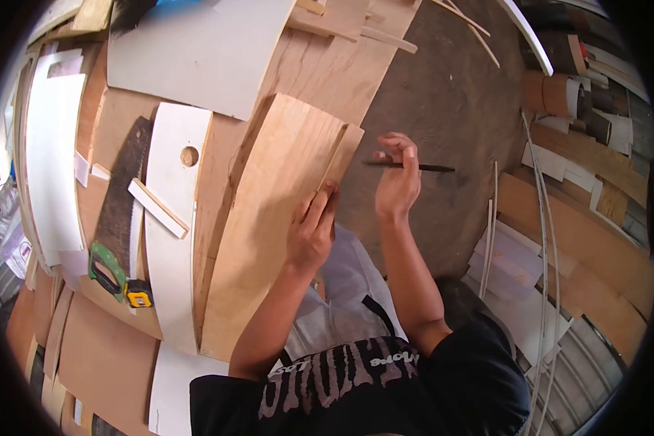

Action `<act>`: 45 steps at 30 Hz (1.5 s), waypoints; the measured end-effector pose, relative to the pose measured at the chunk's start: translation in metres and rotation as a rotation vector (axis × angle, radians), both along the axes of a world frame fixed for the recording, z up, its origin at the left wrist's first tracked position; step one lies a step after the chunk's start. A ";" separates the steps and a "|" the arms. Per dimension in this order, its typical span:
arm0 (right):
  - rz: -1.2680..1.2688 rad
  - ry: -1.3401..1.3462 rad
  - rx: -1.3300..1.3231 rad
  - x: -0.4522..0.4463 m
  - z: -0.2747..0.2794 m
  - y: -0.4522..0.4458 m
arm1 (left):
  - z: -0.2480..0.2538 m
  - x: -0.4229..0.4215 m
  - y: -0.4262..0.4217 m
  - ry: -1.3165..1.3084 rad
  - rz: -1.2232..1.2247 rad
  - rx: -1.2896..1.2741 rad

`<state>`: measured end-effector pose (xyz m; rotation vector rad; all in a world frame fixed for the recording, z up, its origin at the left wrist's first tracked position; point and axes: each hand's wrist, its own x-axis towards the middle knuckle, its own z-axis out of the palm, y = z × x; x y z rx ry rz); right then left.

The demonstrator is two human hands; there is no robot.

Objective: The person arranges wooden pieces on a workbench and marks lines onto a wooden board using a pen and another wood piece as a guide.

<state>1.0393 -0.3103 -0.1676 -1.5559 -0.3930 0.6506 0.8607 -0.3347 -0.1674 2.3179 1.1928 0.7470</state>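
My left hand (311, 231) presses its fingers on a narrow wood strip (347, 149), which lies along the right edge of a long pale wooden board (265, 189). The thumb side is partly hidden from above. Over the floor to the right of the board, my right hand (398, 185) is raised, its fingers closed round a slim dark pencil (437, 168). The pencil's thin end points left toward the strip and stays apart from it.
Left of the board lie a white panel (173, 276) with a round hole, a small white-faced strip (158, 208), a handsaw (123, 182) and a yellow tape measure (139, 293). A large grey-white sheet (189, 65) is at the top. Offcuts (588, 163) are piled at right.
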 end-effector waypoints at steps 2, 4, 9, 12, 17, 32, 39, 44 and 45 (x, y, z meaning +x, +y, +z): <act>0.017 -0.120 0.048 0.005 0.001 0.000 | 0.001 0.000 0.000 -0.005 0.004 -0.010; 0.199 -0.059 0.016 0.009 0.014 0.006 | 0.001 0.000 0.000 -0.008 0.006 -0.015; 0.300 -0.251 -0.007 0.010 0.022 0.021 | -0.001 -0.002 -0.002 -0.018 0.005 -0.027; 0.348 -0.186 -0.064 0.013 0.023 0.023 | -0.001 -0.001 -0.002 -0.029 0.008 -0.044; 0.323 -0.203 -0.030 0.004 0.021 0.040 | -0.002 -0.002 -0.001 -0.019 0.003 -0.031; 0.507 0.307 0.013 0.000 0.015 0.022 | 0.000 -0.001 0.000 -0.049 -0.004 -0.065; 0.172 0.402 0.202 -0.020 0.019 0.027 | 0.001 -0.003 0.001 -0.040 -0.009 -0.092; -0.023 0.431 0.248 -0.003 0.028 0.018 | 0.004 -0.002 0.001 -0.077 0.060 -0.104; -0.070 0.424 0.183 -0.001 0.030 0.017 | 0.004 -0.002 0.003 -0.107 0.068 -0.116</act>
